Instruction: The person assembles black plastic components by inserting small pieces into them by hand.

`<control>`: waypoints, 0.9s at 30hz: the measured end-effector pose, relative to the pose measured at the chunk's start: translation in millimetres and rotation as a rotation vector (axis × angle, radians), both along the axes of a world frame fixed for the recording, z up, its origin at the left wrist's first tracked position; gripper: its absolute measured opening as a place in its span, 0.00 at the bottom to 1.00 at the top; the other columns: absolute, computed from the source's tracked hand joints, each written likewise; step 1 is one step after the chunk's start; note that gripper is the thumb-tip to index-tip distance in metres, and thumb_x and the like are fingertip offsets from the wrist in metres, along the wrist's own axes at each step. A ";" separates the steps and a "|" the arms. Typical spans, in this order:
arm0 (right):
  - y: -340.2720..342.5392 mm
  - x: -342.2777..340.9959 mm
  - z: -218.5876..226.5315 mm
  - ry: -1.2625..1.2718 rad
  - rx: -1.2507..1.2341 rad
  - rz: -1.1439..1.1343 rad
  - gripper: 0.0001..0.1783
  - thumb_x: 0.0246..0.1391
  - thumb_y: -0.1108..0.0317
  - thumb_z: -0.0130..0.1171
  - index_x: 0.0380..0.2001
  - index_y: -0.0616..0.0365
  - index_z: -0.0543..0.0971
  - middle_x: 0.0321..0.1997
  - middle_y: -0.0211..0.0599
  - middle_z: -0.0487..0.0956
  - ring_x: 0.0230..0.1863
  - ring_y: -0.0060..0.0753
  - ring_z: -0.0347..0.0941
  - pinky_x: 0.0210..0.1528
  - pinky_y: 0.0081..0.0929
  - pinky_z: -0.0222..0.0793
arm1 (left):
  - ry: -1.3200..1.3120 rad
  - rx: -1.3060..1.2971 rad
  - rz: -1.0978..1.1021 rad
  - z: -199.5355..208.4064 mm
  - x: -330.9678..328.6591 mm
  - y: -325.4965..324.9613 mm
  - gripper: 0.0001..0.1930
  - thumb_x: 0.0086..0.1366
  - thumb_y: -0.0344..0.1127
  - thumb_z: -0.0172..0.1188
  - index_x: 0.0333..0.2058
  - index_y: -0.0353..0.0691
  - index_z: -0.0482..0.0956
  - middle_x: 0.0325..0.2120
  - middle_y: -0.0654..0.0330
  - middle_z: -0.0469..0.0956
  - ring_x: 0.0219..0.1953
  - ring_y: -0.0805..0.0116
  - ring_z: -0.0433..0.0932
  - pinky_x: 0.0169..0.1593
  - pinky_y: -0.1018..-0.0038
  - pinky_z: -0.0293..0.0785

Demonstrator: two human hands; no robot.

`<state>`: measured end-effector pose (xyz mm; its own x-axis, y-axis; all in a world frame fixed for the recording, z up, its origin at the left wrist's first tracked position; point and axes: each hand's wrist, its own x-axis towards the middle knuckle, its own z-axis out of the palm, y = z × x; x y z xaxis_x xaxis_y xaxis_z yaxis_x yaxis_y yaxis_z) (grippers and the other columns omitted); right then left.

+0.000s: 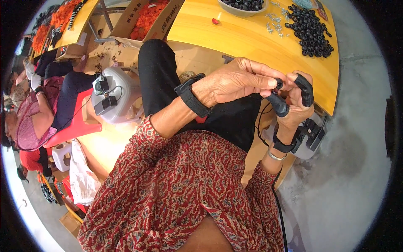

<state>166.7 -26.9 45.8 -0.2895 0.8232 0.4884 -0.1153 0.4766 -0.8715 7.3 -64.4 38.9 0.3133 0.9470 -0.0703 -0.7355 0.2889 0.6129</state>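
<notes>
Between my fingertips, above my lap near the table's front edge, is a small round black part (279,83) with a hole in its middle. My left hand (237,80) pinches it between thumb and fingers. On its other side, my right hand (297,98) is curled, with fingertips pressed up against the part. Black finger covers (305,89) sleeve two of the right hand's digits. Whether a smaller piece is also held between the hands is hidden by the fingers. Both wrists wear black straps.
Ahead stands a yellow table (252,42) with a heap of black round parts (310,31), small silvery pieces (275,23), a bowl (242,10) of black parts and a red bit (215,21). An open carton (161,25) holds orange material. Another person (42,105) sits at left.
</notes>
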 end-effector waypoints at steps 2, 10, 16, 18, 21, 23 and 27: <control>-0.3 0.6 1.1 -0.003 -0.028 0.000 0.22 0.29 0.79 0.74 0.33 0.66 0.77 0.39 0.32 0.69 0.31 0.19 0.69 0.28 0.15 0.68 | 0.025 0.015 -0.019 2.5 -0.8 -0.7 0.15 0.61 0.29 0.58 0.47 0.34 0.76 0.39 0.57 0.79 0.38 0.74 0.76 0.42 0.80 0.72; 5.1 1.4 -0.3 -0.024 0.040 0.096 0.25 0.30 0.79 0.73 0.38 0.67 0.79 0.38 0.30 0.69 0.33 0.21 0.69 0.31 0.15 0.67 | -0.046 0.058 -0.015 -1.4 2.3 -0.7 0.15 0.61 0.32 0.59 0.46 0.36 0.76 0.35 0.61 0.77 0.32 0.77 0.72 0.38 0.81 0.70; 3.9 -4.5 -5.2 0.061 0.065 0.055 0.26 0.35 0.77 0.71 0.43 0.63 0.78 0.40 0.32 0.71 0.35 0.21 0.68 0.32 0.13 0.65 | -0.100 0.054 0.003 -3.1 6.8 0.5 0.15 0.62 0.34 0.59 0.47 0.37 0.76 0.38 0.60 0.77 0.34 0.77 0.72 0.39 0.81 0.69; 7.0 -3.4 -6.9 0.026 0.100 0.055 0.26 0.35 0.77 0.71 0.44 0.63 0.78 0.40 0.32 0.71 0.35 0.21 0.69 0.32 0.13 0.65 | -0.107 0.037 0.014 -5.1 7.0 0.8 0.15 0.62 0.34 0.59 0.47 0.37 0.76 0.39 0.60 0.77 0.34 0.77 0.72 0.39 0.81 0.69; 9.8 -1.9 -8.9 -0.001 0.118 0.074 0.27 0.35 0.77 0.71 0.44 0.63 0.78 0.40 0.31 0.71 0.35 0.21 0.69 0.32 0.13 0.65 | -0.110 0.059 -0.002 -4.6 5.2 1.6 0.15 0.62 0.33 0.58 0.47 0.37 0.76 0.39 0.58 0.77 0.35 0.77 0.72 0.39 0.81 0.69; 9.2 -2.0 -8.8 0.010 0.099 0.097 0.26 0.35 0.77 0.71 0.44 0.63 0.78 0.39 0.31 0.71 0.35 0.21 0.69 0.32 0.13 0.65 | -0.094 0.041 0.052 3.3 4.3 -1.0 0.14 0.61 0.31 0.58 0.46 0.37 0.77 0.37 0.58 0.77 0.33 0.76 0.72 0.37 0.81 0.70; 7.0 -0.9 -3.5 -0.027 0.015 0.107 0.29 0.29 0.77 0.75 0.42 0.66 0.79 0.39 0.28 0.70 0.34 0.19 0.68 0.33 0.15 0.67 | -0.043 0.048 0.025 0.9 -1.6 -0.2 0.13 0.61 0.28 0.59 0.45 0.36 0.77 0.34 0.59 0.77 0.31 0.75 0.73 0.35 0.81 0.71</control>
